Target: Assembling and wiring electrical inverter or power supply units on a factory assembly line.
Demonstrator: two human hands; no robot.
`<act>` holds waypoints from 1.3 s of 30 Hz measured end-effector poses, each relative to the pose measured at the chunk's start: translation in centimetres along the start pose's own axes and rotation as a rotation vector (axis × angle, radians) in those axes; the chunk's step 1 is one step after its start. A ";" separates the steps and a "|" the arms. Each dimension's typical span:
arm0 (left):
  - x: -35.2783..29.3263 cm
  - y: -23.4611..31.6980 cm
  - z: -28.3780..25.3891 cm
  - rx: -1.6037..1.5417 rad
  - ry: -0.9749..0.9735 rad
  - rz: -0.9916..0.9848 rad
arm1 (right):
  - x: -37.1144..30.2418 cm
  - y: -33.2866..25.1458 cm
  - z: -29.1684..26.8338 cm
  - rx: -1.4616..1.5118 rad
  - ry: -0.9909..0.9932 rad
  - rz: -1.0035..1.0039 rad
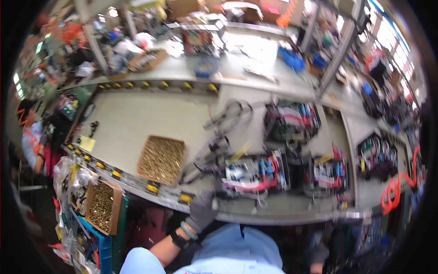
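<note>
My left hand (203, 213), in a grey glove, is at the near edge of the workbench, with a green bangle and a dark wristband behind it. Motion blur smears its fingers, so whether they hold anything is unclear. Just beyond it are a loose bundle of dark cables (210, 155) and an open black unit (254, 176) with red and blue wiring inside. Low on the right, below the bench edge, hangs my right hand (319, 254), also gloved; its fingers are too dark and blurred to read. A shallow cardboard box (162, 160) of small brass-coloured parts lies left of the cables.
More wired black units (292, 121) stand at the right of the bench. A second box of brass parts (101, 208) sits lower left, by a blue crate (102, 249). Coiled orange hose (396, 192) hangs at right. Another person (32, 141) is at far left.
</note>
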State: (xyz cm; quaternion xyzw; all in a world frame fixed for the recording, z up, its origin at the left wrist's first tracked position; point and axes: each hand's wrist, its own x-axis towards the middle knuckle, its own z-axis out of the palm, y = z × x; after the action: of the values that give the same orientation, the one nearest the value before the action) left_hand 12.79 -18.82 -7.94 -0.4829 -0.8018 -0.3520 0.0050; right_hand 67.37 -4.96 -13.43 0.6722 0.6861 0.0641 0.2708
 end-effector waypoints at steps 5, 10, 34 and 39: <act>0.9 0.3 0.1 -0.038 0.088 0.055 | -0.9 -1.0 -2.1 -0.032 0.179 -0.063; 0.3 0.6 0.4 -0.057 0.074 0.050 | -1.6 -1.0 -4.4 0.002 0.010 -0.077; -0.5 -0.8 -1.1 -0.233 -0.032 -0.035 | -5.8 5.3 -10.3 1.160 0.311 0.014; -0.3 1.5 -3.5 -0.304 -0.180 -0.112 | -2.2 5.0 -8.2 1.472 -0.001 0.286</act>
State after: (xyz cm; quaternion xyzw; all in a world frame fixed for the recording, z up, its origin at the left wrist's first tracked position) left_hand 13.00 -20.59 -4.56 -0.4623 -0.7622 -0.4242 -0.1594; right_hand 67.94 -4.40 -3.64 0.7624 0.4575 -0.3772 -0.2593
